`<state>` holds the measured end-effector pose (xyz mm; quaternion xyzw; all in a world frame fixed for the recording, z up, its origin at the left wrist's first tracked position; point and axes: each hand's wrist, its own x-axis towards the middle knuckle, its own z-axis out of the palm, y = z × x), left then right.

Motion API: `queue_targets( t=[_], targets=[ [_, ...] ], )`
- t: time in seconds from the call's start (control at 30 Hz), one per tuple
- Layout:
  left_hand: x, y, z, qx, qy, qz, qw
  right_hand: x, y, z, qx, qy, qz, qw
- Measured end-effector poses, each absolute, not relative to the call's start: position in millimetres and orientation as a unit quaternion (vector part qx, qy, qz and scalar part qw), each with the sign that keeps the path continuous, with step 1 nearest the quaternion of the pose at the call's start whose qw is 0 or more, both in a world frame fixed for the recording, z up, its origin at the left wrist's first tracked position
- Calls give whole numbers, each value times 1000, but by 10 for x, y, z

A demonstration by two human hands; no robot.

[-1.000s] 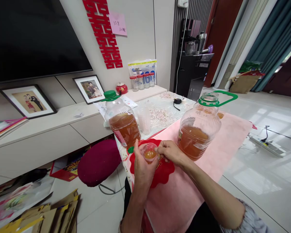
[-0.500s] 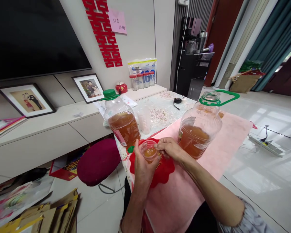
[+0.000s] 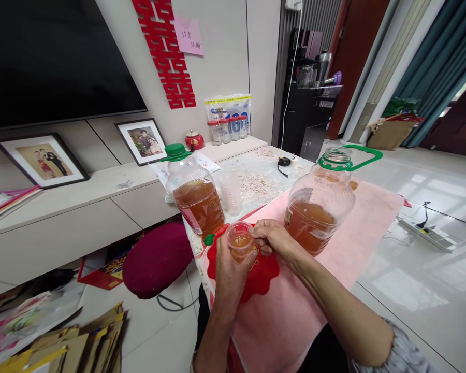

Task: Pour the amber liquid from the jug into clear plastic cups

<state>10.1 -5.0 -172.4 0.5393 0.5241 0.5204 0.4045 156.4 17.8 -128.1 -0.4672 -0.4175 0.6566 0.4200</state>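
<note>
A small clear plastic cup (image 3: 241, 241) holding some amber liquid is in my left hand (image 3: 232, 269), with the fingers and thumb wrapped round its sides. My right hand (image 3: 274, 238) is closed, its thumb and fingers pinching the cup's right rim. Under both hands lies a red scalloped mat (image 3: 262, 280). A green cap (image 3: 208, 239) rests at the mat's far left edge. Beyond the left hand stands a large jug (image 3: 200, 202) of amber liquid with a green cap on. To the right, another jug (image 3: 314, 217) has its mouth uncovered and its green handle swung out.
A stack of clear plastic cups (image 3: 230, 194) stands between the jugs. Pink cloth (image 3: 373, 207) covers the near part of the table. A black coiled item (image 3: 284, 161) lies farther back. Left of the table is a maroon stool (image 3: 159, 259). Lidded jars (image 3: 225, 130) line the cabinet.
Both hands stay at nearly the same spot with the cup. The left fingers sit slightly lower around it, and the cup looks tilted a little differently.
</note>
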Motion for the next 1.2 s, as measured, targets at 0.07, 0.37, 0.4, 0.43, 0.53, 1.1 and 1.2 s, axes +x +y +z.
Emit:
queue_targets(
  t=[0.07,0.37,0.4,0.43,0.53,1.1,1.2],
  targets=[
    [92,-46,-1735,547,525,520,392,1564,181,-1280,-465,-415,658,422],
    [75,-134,-1670,528,524,519,420,1562,197,-1329,-466,-412,666,411],
    [71,-139,-1662,523,523,520,428,1563,198,-1335,-466,-412,667,411],
    [68,-140,-1656,518,521,520,435,1564,199,-1341,-466,-411,668,410],
    [69,-125,-1653,510,516,522,448,1571,203,-1354,-468,-407,672,406],
    [36,-150,-1624,519,489,486,505,1620,78,-988,-414,-372,671,490],
    [45,-136,-1649,519,498,481,502,1635,30,-898,-409,-366,669,501]
  ],
)
